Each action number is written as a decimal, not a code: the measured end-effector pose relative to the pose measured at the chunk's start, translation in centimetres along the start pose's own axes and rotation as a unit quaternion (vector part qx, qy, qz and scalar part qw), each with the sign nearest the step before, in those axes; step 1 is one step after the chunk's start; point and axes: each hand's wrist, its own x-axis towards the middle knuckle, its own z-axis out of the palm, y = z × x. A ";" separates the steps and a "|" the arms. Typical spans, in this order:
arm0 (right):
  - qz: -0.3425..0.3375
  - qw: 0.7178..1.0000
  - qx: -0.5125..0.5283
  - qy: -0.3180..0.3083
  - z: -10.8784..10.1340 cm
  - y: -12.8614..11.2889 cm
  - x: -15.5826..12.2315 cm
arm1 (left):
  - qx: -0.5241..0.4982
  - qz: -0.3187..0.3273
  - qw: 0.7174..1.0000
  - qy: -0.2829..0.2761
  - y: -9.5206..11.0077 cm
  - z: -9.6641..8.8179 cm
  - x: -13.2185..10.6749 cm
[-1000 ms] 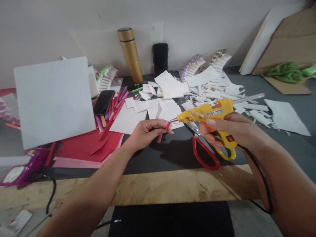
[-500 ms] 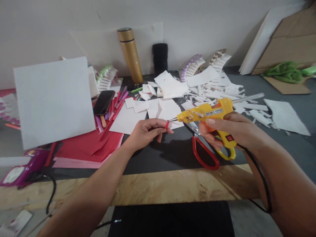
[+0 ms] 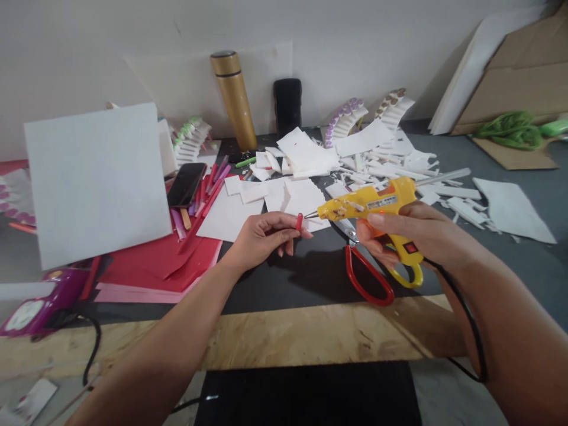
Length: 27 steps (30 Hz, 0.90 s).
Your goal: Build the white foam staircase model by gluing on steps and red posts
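Note:
Between thumb and fingers, my left hand (image 3: 268, 236) pinches a small red rolled strip (image 3: 299, 222), which stands upright. My right hand (image 3: 399, 231) is wrapped round a yellow hot glue gun (image 3: 368, 201) with a clear glue stick (image 3: 444, 177) poking out of its back. The metal nozzle points left, its tip close beside the red strip; whether they touch I cannot tell. Scissors with red handles (image 3: 370, 284) lie on the dark tabletop under the glue gun, partly hidden by it and my right hand. White sheets (image 3: 297, 198) lie just behind my left hand.
White scraps (image 3: 377, 163) litter the back. A gold flask (image 3: 235, 100) and black object (image 3: 287, 105) stand by the wall. At left are a phone (image 3: 186, 184), red sheets (image 3: 155, 266), a white board (image 3: 95, 183) and a purple device (image 3: 38, 302). A black cord (image 3: 470, 322) hangs along my right arm.
The glue gun has drawn back very slightly, and its nozzle tip no longer overlaps the top of the red strip. My left hand stays nearly in place, the strip turned a little.

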 end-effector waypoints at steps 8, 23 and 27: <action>-0.036 0.952 0.303 0.012 -0.4 -1.0 0.4 | 0.028 -0.001 0.999 -0.017 -0.2 0.3 0.0; 0.168 0.858 0.330 0.357 -8.0 4.1 -5.6 | 0.041 0.000 0.998 -0.045 0.6 0.8 -0.3; 0.110 0.925 0.219 0.291 -7.4 4.0 -5.5 | 0.042 -0.004 0.998 -0.043 0.6 0.7 -0.4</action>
